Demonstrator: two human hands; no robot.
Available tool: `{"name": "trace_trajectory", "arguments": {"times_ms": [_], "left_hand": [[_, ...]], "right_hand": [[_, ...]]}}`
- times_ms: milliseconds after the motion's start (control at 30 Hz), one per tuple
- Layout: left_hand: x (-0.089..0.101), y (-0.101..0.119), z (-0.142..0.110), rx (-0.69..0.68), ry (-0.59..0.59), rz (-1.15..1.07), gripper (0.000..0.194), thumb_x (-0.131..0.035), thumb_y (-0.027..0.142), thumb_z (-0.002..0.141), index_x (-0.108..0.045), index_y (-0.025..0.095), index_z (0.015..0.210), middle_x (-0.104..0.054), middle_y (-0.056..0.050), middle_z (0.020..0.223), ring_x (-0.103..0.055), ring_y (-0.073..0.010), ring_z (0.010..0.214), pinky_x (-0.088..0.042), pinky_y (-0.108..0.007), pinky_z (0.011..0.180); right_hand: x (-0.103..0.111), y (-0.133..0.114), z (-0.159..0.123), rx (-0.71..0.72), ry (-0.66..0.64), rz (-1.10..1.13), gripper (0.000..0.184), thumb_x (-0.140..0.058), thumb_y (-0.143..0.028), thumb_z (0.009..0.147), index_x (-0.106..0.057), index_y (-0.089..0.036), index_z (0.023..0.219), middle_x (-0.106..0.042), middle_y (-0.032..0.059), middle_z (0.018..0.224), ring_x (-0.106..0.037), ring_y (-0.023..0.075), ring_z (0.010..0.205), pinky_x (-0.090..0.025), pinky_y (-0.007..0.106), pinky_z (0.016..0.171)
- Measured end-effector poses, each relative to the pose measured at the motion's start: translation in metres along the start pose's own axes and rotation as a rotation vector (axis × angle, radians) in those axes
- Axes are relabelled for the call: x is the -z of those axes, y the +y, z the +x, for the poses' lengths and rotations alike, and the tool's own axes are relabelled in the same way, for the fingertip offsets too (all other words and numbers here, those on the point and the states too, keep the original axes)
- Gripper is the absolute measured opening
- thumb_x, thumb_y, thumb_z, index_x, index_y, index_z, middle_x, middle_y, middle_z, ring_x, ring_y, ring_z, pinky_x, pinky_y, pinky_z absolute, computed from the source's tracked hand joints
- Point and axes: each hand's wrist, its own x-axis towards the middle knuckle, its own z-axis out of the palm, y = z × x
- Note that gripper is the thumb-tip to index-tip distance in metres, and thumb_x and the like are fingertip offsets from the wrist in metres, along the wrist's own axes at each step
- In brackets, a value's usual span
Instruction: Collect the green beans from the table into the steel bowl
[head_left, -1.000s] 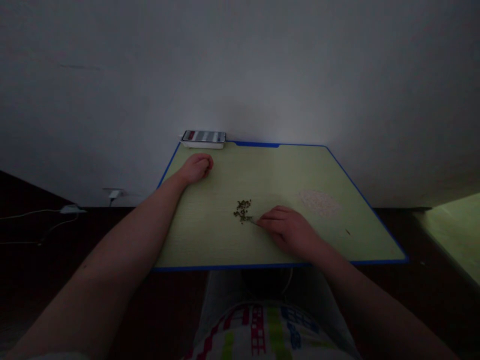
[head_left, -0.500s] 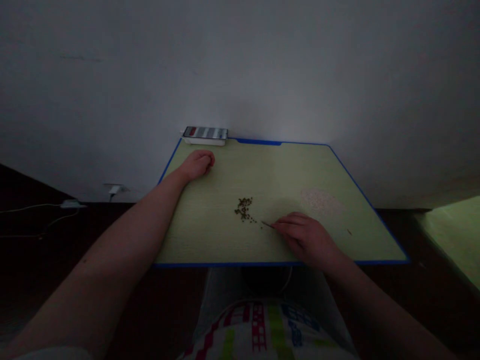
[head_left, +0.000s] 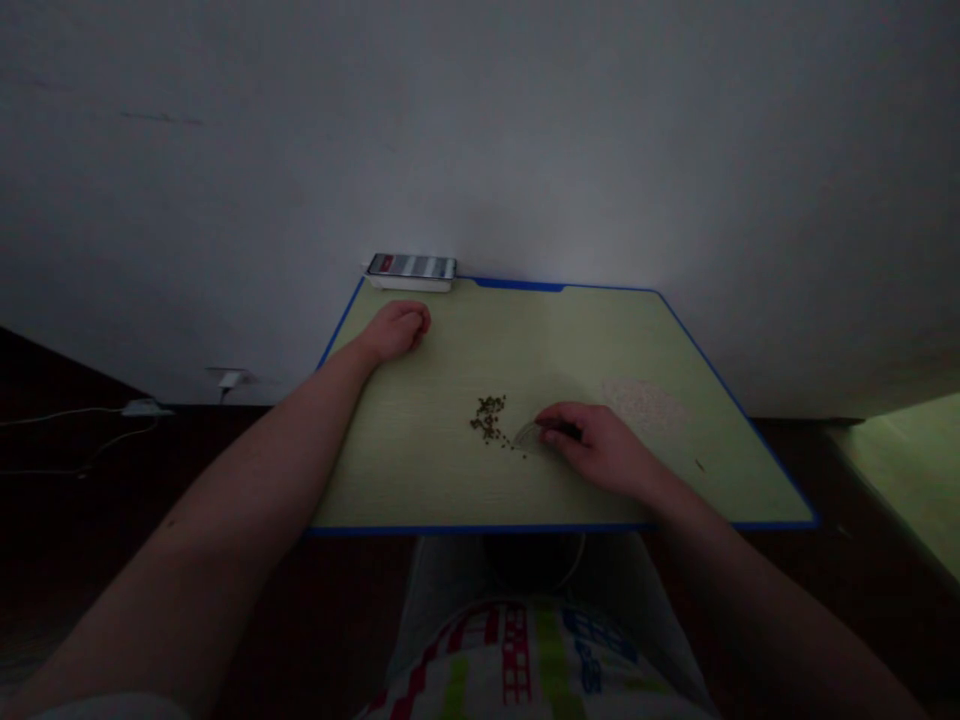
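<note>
My right hand pinches a thin, grey, pointed tool, smeared by motion, so its exact kind does not show. Its tip points left toward a small heap of dark greenish-brown beans or seeds on the pale green tabletop. A few single ones lie just beside the tip. Loosely fisted, my left hand rests on the far left part of the table, and nothing shows in it. To the right of my right hand is a spread of pale, rice-like grains.
A phone lies on a white box at the back left corner, by the wall. One small dark sliver is near the right side. Blue edging borders the table. A plug and cables are at the left wall.
My right hand has moved right, away from the heap, with the tool, then turned slightly upward. A few beans now lie apart at the heap's right. My left hand stays put.
</note>
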Motion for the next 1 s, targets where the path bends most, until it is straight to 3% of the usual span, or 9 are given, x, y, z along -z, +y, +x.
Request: {"name": "trace_trajectory", "arguments": {"times_ms": [267, 500, 833, 1000], "left_hand": [[0.001, -0.006, 0.003, -0.016, -0.002, -0.003, 0.012, -0.039, 0.018, 0.062, -0.049, 0.018, 0.057, -0.041, 0.002, 0.04, -0.038, -0.0102, 0.041, -0.026, -0.024, 0.044], [0.001, -0.009, 0.005, -0.025, -0.011, -0.021, 0.011, -0.039, 0.018, 0.061, -0.049, 0.018, 0.057, -0.041, 0.002, 0.04, -0.037, -0.0098, 0.04, -0.025, -0.023, 0.042], [0.001, -0.004, 0.002, -0.027, 0.0, -0.014, 0.011, -0.039, 0.017, 0.061, -0.049, 0.018, 0.056, -0.04, 0.002, 0.04, -0.036, -0.0093, 0.041, -0.026, -0.023, 0.043], [0.0, -0.005, 0.003, -0.023, 0.008, -0.029, 0.011, -0.039, 0.016, 0.061, -0.049, 0.018, 0.056, -0.04, 0.002, 0.04, -0.037, -0.0096, 0.041, -0.026, -0.024, 0.043]], "right_hand": [[-0.008, -0.01, -0.016, 0.038, -0.015, -0.003, 0.022, -0.052, -0.016, 0.084, -0.067, -0.021, 0.099, -0.073, 0.0038, 0.092, -0.067, 0.018, 0.079, -0.051, 0.03, 0.07], [-0.024, -0.022, -0.025, 0.008, 0.147, -0.067, 0.023, -0.051, -0.021, 0.086, -0.067, -0.019, 0.102, -0.073, 0.0067, 0.093, -0.068, 0.0205, 0.082, -0.052, 0.033, 0.073], [-0.021, -0.008, -0.026, -0.084, 0.278, -0.068, 0.02, -0.054, -0.023, 0.084, -0.067, -0.019, 0.098, -0.074, 0.006, 0.087, -0.069, 0.0203, 0.075, -0.054, 0.033, 0.067], [-0.023, -0.01, -0.027, -0.074, 0.258, -0.028, 0.018, -0.054, -0.024, 0.084, -0.067, -0.02, 0.096, -0.073, 0.0048, 0.085, -0.068, 0.0196, 0.073, -0.054, 0.032, 0.065]]}}
